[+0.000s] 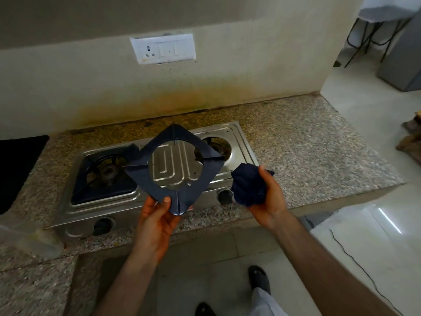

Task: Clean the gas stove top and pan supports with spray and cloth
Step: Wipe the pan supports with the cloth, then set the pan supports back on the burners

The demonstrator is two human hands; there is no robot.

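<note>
A steel two-burner gas stove (239, 137) sits on the granite counter. My left hand (157, 220) grips the near corner of a dark blue square pan support (141, 176) and holds it lifted and tilted above the stove's middle. My right hand (271, 197) is closed around a bunched dark blue cloth (248, 185), just right of the support and apart from it. A second pan support (100, 190) lies over the left burner. The right burner (218, 145) is bare. No spray bottle is in view.
Two black knobs (103, 225) face me on the stove front. A black mat (16, 169) lies at the left counter edge. A wall socket (163, 49) is above the stove. The granite counter (319, 156) runs right to its edge. My feet (258, 278) stand on the tiled floor.
</note>
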